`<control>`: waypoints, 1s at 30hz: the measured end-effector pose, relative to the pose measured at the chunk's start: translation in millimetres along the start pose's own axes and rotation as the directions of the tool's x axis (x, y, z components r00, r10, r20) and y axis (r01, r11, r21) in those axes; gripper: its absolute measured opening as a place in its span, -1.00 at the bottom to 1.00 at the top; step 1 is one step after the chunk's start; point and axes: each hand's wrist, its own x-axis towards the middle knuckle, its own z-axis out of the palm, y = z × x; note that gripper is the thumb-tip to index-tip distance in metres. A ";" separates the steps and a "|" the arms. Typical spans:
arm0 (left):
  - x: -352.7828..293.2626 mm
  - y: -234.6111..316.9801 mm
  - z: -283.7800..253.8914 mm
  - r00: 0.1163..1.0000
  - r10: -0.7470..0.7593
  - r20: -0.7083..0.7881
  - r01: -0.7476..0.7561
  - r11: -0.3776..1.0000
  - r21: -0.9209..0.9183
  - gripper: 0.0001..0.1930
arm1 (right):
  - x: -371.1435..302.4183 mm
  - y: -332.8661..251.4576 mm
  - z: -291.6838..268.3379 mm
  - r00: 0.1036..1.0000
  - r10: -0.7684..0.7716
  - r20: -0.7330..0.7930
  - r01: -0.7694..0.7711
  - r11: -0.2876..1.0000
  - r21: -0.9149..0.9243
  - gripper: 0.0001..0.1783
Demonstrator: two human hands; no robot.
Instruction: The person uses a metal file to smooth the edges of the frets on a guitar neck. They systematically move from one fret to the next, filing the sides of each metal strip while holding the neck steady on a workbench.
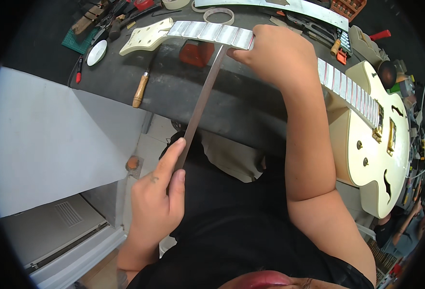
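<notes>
A cream hollow-body electric guitar (pixel 343 154) lies across the bench, its body at the right and its headstock (pixel 146 37) at the far left. Silver-grey strips cover the fretboard (pixel 212 32) between the frets. My right hand (pixel 284 55) is closed over the neck, fingers curled on its far side, thumb on the near side. In my left hand (pixel 157 192) is the near end of a long, flat grey metal file (pixel 203 101), index finger stretched along it. The file's far end meets the neck's near edge beside my right thumb. Its handle end is hidden in my palm.
A red block (pixel 195 53) sits beneath the neck on the dark bench (pixel 174 89). Nearby lie a wooden-handled tool (pixel 141 90), a white oval dish (pixel 96 53) and a tape roll (pixel 218 16). A white panel (pixel 63 139) stands left; people (pixel 407 229) are at far right.
</notes>
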 end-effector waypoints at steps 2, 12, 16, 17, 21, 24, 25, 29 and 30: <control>5.9 -0.9 1.9 0.998 -0.066 0.015 0.067 0.989 -0.132 -0.45 | 0.6 1.2 1.5 1.000 -0.017 -0.022 0.017 1.000 -0.010 -0.37; 113.2 18.0 21.9 0.999 -0.002 0.044 0.011 0.979 -0.205 -0.55 | 1.7 7.5 3.0 0.999 -0.010 -0.050 0.010 1.000 0.010 -0.23; 190.7 32.4 37.6 0.998 0.056 -0.005 -0.056 0.995 -0.077 -0.57 | 4.4 2.8 7.3 0.996 -0.041 -0.077 0.043 0.999 0.027 -0.22; 188.4 27.4 37.5 0.997 0.070 -0.033 -0.073 0.994 -0.087 -0.57 | 5.3 -0.8 5.3 0.996 -0.046 -0.071 0.047 0.999 0.019 -0.20; 97.8 15.4 28.6 1.000 0.030 0.006 -0.028 0.982 -0.184 -0.54 | 2.9 10.7 10.4 0.998 -0.021 -0.057 0.022 1.000 0.007 -0.13; 38.2 6.8 18.1 1.000 -0.010 0.019 0.012 0.990 -0.142 -0.50 | 2.6 10.8 10.8 0.996 -0.025 -0.089 0.027 0.999 0.021 -0.06; 30.1 4.9 16.2 1.000 -0.002 0.022 0.004 0.994 -0.107 -0.50 | 3.3 11.3 9.4 0.996 -0.017 -0.082 0.019 0.999 0.029 -0.06; 119.9 21.1 30.4 0.992 0.122 -0.028 -0.123 0.992 -0.031 -0.53 | 0.8 6.9 2.2 0.997 -0.017 -0.070 0.018 1.000 0.019 -0.28; 148.9 17.9 34.7 0.978 0.198 -0.071 -0.199 0.980 -0.013 -0.54 | 0.2 0.8 2.3 0.997 -0.031 -0.071 0.032 0.999 0.017 -0.38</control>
